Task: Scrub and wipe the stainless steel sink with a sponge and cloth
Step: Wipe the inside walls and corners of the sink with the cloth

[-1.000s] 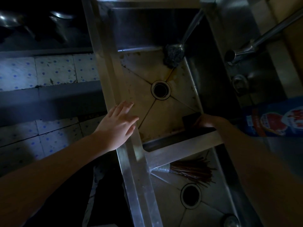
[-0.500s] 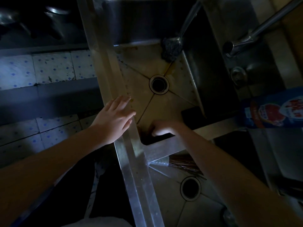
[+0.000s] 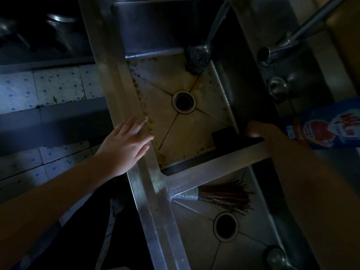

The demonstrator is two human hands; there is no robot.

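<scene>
The stained far basin of the stainless steel sink (image 3: 171, 75) lies ahead, with its drain (image 3: 183, 101) in the middle. My left hand (image 3: 127, 145) rests flat and open on the sink's left rim. My right hand (image 3: 260, 131) curls over the near right corner of that basin, its fingers hidden in shadow, so what it holds is unclear. Just left of it a dark block (image 3: 224, 134), maybe a sponge, lies on the basin floor. A steel scourer (image 3: 197, 59) on a long handle leans in the far right corner.
A bundle brush of thin sticks (image 3: 224, 195) lies in the near basin above its drain (image 3: 226, 227). The tap spout (image 3: 288, 43) and a round knob (image 3: 277, 87) sit at the right. A blue packet (image 3: 327, 127) stands beside my right wrist. Tiled floor (image 3: 48, 86) is at the left.
My right hand swept left along the basin's near wall half a second ago and has come back to the near right corner. My left hand stayed on the rim.
</scene>
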